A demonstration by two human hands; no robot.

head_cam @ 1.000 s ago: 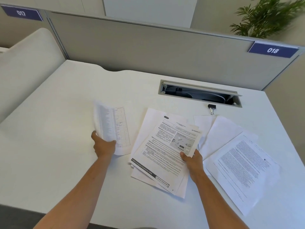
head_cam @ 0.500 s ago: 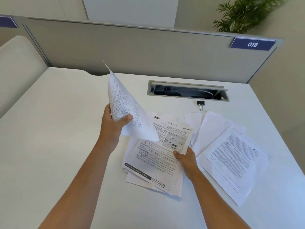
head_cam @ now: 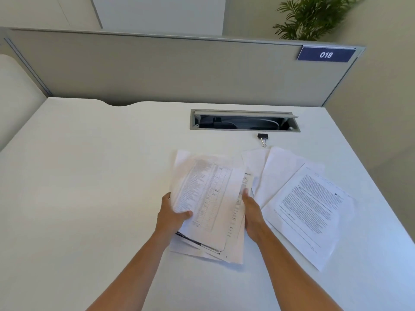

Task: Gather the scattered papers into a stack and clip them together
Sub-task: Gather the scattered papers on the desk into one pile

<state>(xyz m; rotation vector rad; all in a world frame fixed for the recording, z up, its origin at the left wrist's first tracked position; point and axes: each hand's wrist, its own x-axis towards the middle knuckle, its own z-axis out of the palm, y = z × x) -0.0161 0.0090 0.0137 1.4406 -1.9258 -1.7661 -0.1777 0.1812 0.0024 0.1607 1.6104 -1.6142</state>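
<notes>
On the white table (head_cam: 89, 176) before a grey partition, a table-printed sheet (head_cam: 208, 196) lies atop the pile (head_cam: 233, 250), the left hand (head_cam: 171, 215) pinching its left edge, the right hand (head_cam: 252, 209) gripping the pile's right side, loose pages (head_cam: 307, 205) beside it, a binder clip (head_cam: 262, 138) beyond.

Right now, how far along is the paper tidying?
Partly done: several white printed sheets are piled between the left hand and right hand, which steady the table-printed top sheet. Left: the loose white sheets beside the pile, then the untouched small black binder clip.
</notes>
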